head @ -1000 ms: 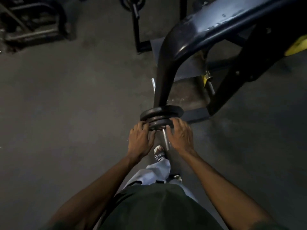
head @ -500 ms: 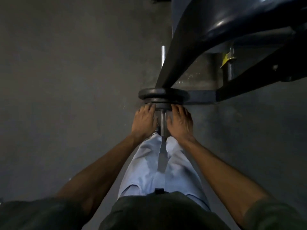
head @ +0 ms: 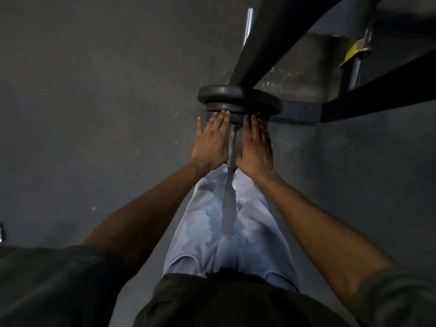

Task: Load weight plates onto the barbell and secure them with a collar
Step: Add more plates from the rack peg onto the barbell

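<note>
Black weight plates (head: 238, 100) stacked on barbell sleeve (head: 233, 142). I see left hand (head: 211, 141), right hand (head: 256, 147) flanking sleeve, grips wide, straight fingertips pressing nearest plate.

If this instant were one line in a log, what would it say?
step: seating plates | left hand: flat against weight plates | right hand: same | barbell sleeve: between hands | collar: not seen

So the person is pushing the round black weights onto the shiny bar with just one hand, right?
Not quite. The head view shows both hands pushing: the left hand and the right hand press flat against the black weights, one on each side of the shiny bar.
</note>
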